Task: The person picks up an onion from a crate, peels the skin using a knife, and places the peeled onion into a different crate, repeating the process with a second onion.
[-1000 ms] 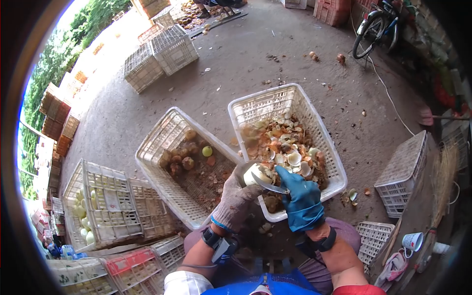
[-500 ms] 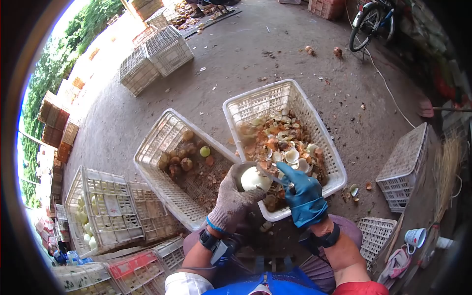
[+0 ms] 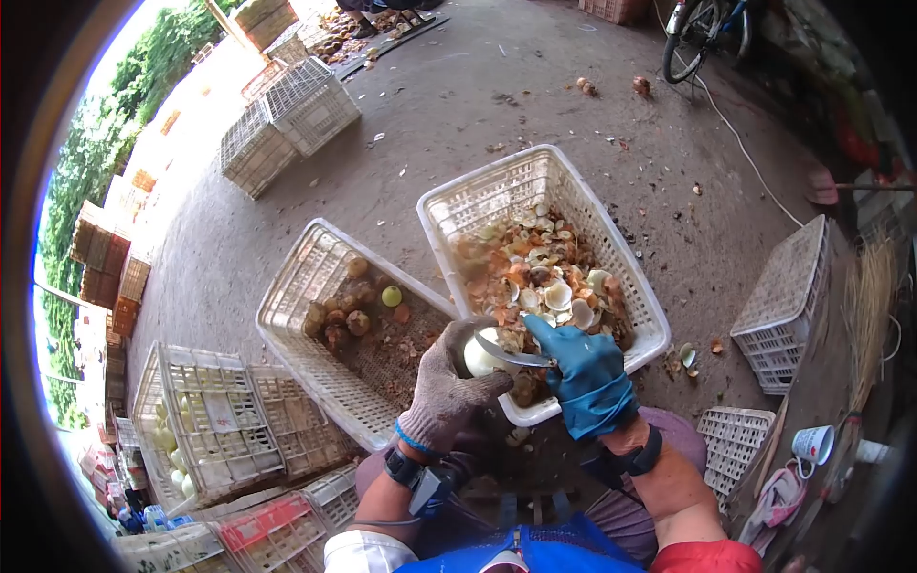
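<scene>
My left hand (image 3: 445,390), in a grey knit glove, is wrapped round a peeled white onion (image 3: 477,355). In a blue rubber glove, my right hand (image 3: 585,374) grips a knife (image 3: 522,359) whose handle is hidden in the fingers. Its curved blade lies across the onion's right side. Both hands are over the near edges of two white plastic crates. Onion peels (image 3: 535,272) heap up in the right crate (image 3: 642,291). The left crate (image 3: 310,374) holds several brown-skinned onions (image 3: 357,323), one pale green onion (image 3: 392,296) and loose skins.
Lidded crates (image 3: 222,411) with pale onions stand at the left. Other crates (image 3: 310,107) sit farther off on the floor, and one crate (image 3: 778,296) is at the right. A bicycle (image 3: 693,43), a broom (image 3: 867,306) and a cup (image 3: 812,441) are also in view.
The view has shifted slightly. The onion has turned or moved a little in my left hand, and the knife blade now shows clearly across it. Both hands keep their holds.
</scene>
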`<action>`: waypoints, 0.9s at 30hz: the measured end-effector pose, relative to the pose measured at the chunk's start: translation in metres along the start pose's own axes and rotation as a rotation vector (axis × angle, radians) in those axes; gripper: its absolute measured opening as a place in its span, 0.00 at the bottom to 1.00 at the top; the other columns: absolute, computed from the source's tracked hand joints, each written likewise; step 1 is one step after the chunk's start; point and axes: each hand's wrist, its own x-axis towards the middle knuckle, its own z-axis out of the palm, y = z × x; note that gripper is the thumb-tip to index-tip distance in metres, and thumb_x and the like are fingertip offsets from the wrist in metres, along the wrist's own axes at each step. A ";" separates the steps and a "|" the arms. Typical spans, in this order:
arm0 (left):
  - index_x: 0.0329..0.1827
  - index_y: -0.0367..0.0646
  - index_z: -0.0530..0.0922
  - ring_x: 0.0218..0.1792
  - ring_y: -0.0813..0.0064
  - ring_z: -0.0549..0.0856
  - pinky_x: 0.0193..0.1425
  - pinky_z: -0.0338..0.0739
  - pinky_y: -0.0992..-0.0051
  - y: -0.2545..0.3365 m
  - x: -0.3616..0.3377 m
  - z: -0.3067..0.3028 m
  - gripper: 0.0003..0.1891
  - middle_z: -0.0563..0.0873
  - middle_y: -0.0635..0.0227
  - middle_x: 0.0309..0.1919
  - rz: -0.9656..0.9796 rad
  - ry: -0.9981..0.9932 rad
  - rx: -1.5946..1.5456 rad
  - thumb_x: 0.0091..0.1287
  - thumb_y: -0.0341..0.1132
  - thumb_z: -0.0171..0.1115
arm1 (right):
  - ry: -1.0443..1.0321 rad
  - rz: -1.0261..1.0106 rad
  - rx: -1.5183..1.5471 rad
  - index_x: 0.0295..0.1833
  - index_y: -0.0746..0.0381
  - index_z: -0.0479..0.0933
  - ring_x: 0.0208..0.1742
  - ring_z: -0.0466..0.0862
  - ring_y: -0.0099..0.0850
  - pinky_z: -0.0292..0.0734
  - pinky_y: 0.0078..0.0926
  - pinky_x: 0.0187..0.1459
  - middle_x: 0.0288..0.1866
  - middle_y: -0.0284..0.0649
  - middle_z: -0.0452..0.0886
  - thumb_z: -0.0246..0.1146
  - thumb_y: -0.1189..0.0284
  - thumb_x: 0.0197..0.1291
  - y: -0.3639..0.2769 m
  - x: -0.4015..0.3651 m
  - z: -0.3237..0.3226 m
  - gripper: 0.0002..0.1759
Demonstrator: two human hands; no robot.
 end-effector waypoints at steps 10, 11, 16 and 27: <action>0.68 0.39 0.78 0.56 0.77 0.84 0.63 0.81 0.73 0.004 -0.002 0.008 0.35 0.85 0.68 0.54 -0.007 -0.027 0.076 0.54 0.30 0.81 | -0.031 0.097 -0.017 0.69 0.59 0.81 0.39 0.88 0.48 0.81 0.46 0.40 0.41 0.49 0.87 0.69 0.80 0.54 0.010 -0.007 0.001 0.33; 0.68 0.39 0.78 0.55 0.77 0.84 0.63 0.81 0.73 0.003 -0.001 0.009 0.35 0.85 0.67 0.53 -0.011 -0.021 0.080 0.55 0.30 0.81 | -0.022 0.109 0.002 0.69 0.59 0.81 0.40 0.89 0.48 0.82 0.45 0.41 0.43 0.50 0.88 0.68 0.81 0.55 0.011 -0.008 0.002 0.32; 0.68 0.38 0.76 0.55 0.76 0.84 0.63 0.81 0.73 -0.011 0.001 0.007 0.32 0.85 0.65 0.53 -0.051 -0.040 -0.106 0.59 0.33 0.74 | 0.015 0.205 0.324 0.69 0.60 0.81 0.41 0.91 0.34 0.85 0.33 0.45 0.49 0.45 0.91 0.66 0.81 0.64 0.025 -0.020 0.031 0.26; 0.72 0.39 0.69 0.64 0.57 0.85 0.73 0.83 0.54 -0.007 0.001 0.011 0.41 0.82 0.56 0.63 -0.060 -0.026 -0.778 0.60 0.40 0.83 | 0.042 0.271 0.327 0.72 0.56 0.77 0.52 0.87 0.58 0.84 0.50 0.51 0.53 0.55 0.87 0.68 0.79 0.60 -0.004 -0.011 0.021 0.31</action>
